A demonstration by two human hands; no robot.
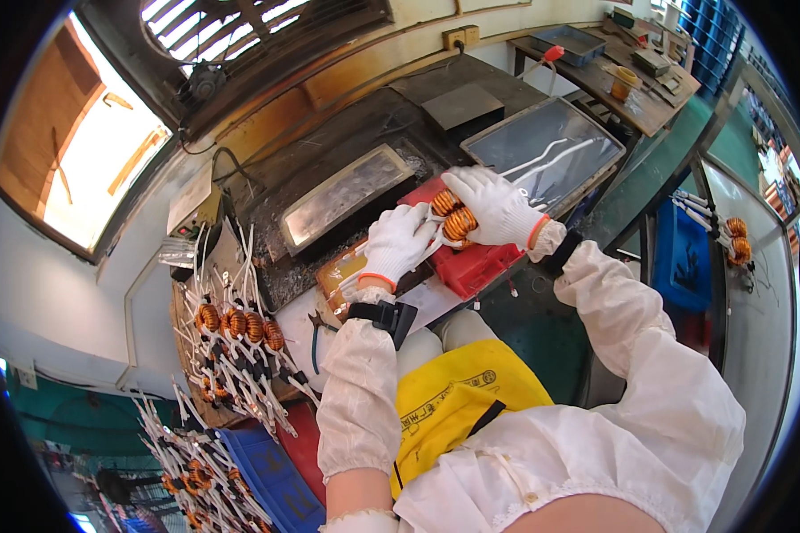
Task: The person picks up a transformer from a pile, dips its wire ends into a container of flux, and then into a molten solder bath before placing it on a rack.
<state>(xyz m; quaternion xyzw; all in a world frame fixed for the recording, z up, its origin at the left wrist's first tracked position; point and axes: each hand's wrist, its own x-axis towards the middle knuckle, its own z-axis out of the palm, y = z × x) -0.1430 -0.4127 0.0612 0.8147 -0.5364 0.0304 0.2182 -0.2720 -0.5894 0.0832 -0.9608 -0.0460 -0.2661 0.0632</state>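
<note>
Both my hands wear white knit gloves with orange cuffs and meet over a red plastic bin (476,271). My right hand (493,206) is closed around a pair of copper-wound toroidal coils (458,224), gripping them from the right. My left hand (396,244) is closed at the coils' left side, on their white leads; its fingertips are partly hidden. Just left of the bin, below my left hand, sits an amber-coloured tray (336,277). Beyond my left hand lies a rectangular metal pot (347,197) with a shiny silvery surface.
Finished-looking coils with white leads (240,327) are heaped on the left, with more over a blue bin (276,480). Pliers (317,339) lie near my left forearm. A glass-topped tray (547,147) holds white leads. At right, coils (736,240) rest by a blue crate (682,253).
</note>
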